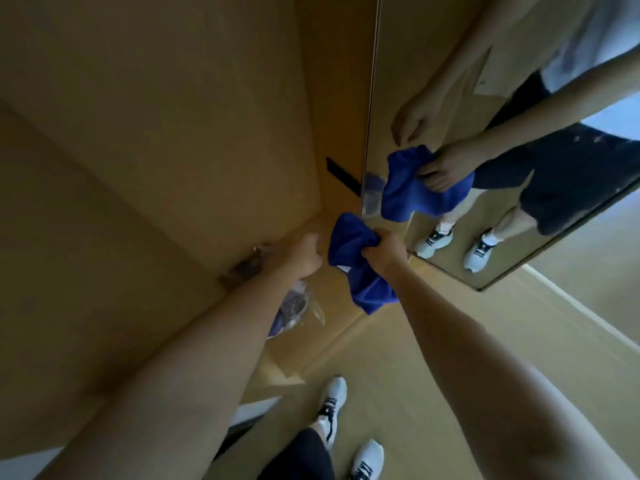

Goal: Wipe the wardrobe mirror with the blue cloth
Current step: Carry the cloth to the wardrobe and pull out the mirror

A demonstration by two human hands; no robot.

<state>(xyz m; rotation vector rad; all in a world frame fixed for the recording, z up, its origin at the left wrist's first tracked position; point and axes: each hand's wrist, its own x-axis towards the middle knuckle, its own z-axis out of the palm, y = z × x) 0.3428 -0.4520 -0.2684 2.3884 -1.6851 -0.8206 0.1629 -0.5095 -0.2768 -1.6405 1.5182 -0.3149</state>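
Note:
My right hand point(386, 249) is shut on a bunched blue cloth point(349, 247), whose lower end hangs below my wrist. The cloth is held just left of the lower left corner of the wardrobe mirror point(391, 64), close to the glass; I cannot tell if it touches. The mirror fills the upper right and reflects both arms, the cloth and my legs. My left hand point(306, 256) is beside the cloth on its left, fingers loosely curled. In the reflection it holds nothing.
Tan wooden wardrobe panels point(173, 133) fill the left and centre. A black handle point(341, 174) sits near the mirror's edge. A clear plastic bag point(296, 308) lies under my left forearm. My white shoes point(332, 403) stand on the wooden floor below.

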